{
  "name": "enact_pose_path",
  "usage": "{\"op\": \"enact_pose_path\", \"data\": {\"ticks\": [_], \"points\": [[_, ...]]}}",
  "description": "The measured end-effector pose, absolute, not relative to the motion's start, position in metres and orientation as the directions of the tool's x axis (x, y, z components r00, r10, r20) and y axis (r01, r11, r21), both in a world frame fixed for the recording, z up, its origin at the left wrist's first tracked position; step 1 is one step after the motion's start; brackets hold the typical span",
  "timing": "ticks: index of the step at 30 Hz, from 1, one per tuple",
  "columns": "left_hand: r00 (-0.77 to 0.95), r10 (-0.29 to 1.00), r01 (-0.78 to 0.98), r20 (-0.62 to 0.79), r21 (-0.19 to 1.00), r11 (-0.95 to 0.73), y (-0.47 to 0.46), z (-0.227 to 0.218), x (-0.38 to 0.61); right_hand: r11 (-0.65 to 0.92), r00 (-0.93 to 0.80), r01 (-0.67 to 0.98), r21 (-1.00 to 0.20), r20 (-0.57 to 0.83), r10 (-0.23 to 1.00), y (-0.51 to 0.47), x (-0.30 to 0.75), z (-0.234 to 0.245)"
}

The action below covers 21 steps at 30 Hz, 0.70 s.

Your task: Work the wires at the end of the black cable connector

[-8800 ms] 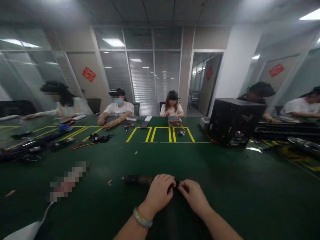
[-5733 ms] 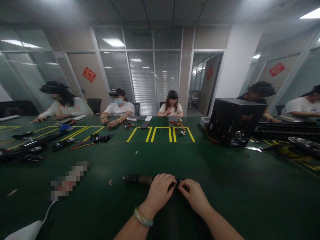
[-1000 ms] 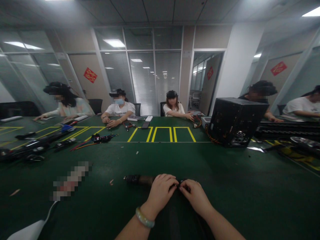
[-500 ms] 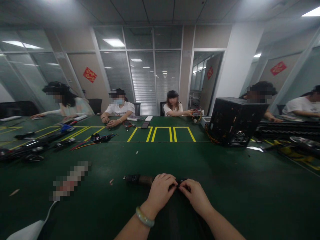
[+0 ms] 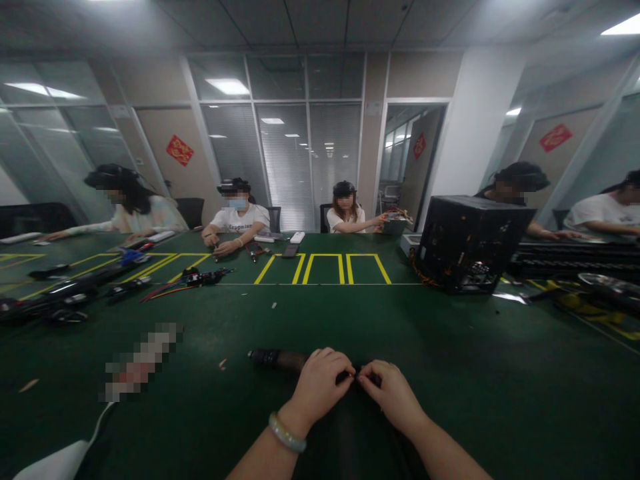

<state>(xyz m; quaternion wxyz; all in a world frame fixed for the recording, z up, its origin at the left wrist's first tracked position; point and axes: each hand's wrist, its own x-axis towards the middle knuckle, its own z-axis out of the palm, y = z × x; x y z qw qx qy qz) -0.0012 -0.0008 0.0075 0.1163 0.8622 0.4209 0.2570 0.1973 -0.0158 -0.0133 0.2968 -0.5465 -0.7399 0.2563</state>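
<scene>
My left hand rests over a dark cylindrical piece lying on the green table, with a brownish see-through stretch beside my knuckles. Its thumb and index finger are pinched together at the fingertips. Close by on the right, my right hand is pinched too, its fingertips almost meeting those of the left. Something small and dark is between the two pinches, too small to name. My hands hide most of the piece's right end. A pale bracelet circles my left wrist.
A black computer case stands at the back right. Dark assemblies with wires lie at the left. A blurred-out strip with a white cable lies left of my hands. Several people sit around the table.
My fingertips stay close together with only small shifts; my left forearm has moved slightly left. Across the table, a person has turned a grey box with wires. The far-left person's hand reaches farther left.
</scene>
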Motion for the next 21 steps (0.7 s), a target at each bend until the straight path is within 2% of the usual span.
{"op": "enact_pose_path", "data": {"ticks": [10, 21], "points": [[0.472, 0.82, 0.708, 0.324, 0.414, -0.571, -0.001, 0.0, 0.005, 0.294, -0.206, 0.678, -0.673, 0.209, 0.956, -0.014, 0.196, -0.017], [0.431, 0.854, 0.736, 0.292, 0.433, -0.52, -0.006, 0.008, 0.008, 0.266, -0.208, 0.675, -0.688, 0.168, 0.964, -0.015, 0.196, -0.012]]}}
